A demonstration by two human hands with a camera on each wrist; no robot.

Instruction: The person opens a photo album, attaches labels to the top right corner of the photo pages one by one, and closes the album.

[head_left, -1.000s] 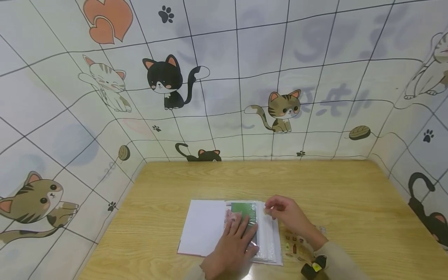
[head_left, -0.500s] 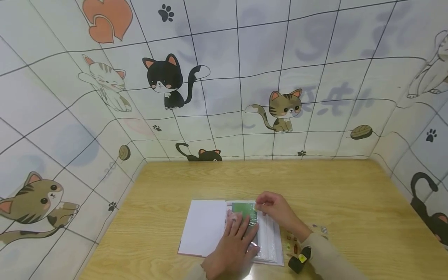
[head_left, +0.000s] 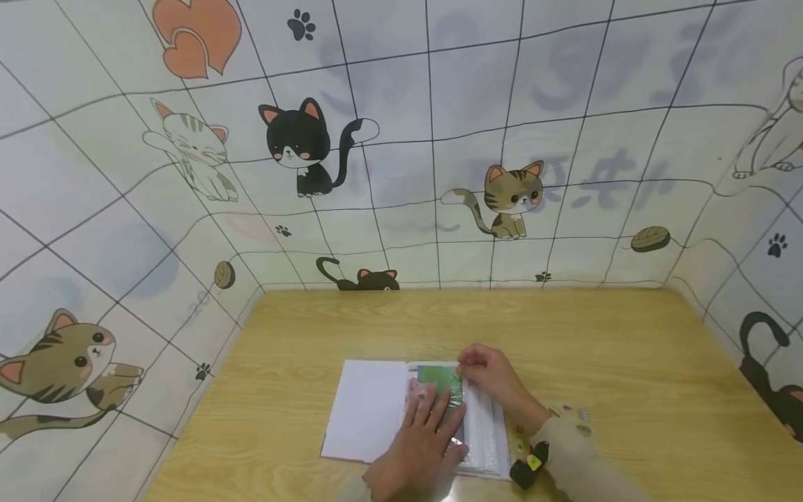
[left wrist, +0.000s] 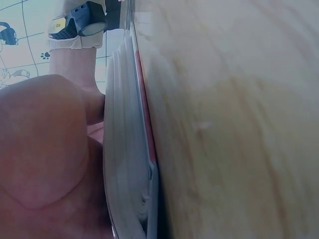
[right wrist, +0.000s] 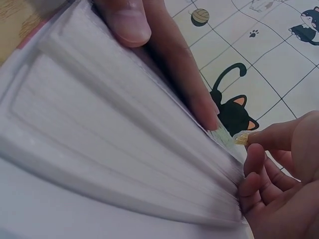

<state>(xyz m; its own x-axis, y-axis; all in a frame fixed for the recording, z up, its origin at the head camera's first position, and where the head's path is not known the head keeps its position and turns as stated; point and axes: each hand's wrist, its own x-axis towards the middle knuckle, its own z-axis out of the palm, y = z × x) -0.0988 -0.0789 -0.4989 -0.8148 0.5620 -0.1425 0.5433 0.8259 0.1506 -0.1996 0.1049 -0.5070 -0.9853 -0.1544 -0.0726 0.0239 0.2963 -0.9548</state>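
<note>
An album lies spread on the table, its white inside cover to the left and a stack of clear-sleeved pages to the right. On the top page a green picture shows, with a pink figure at its left. My left hand rests on this page with its fingers spread. At the page's upper right corner, my right hand pinches a small yellow sticker between thumb and finger, right by the page edge. Whether the sticker touches the page is hard to tell.
A clear sheet of small stickers lies right of the album, partly hidden by the right sleeve. A dark wrist camera sits on the right wrist. Behind the wooden table rises a wall with printed cats.
My right hand has moved left from the album's right side to the corner of the green picture, then stayed about there. The left hand has kept its place on the page.
</note>
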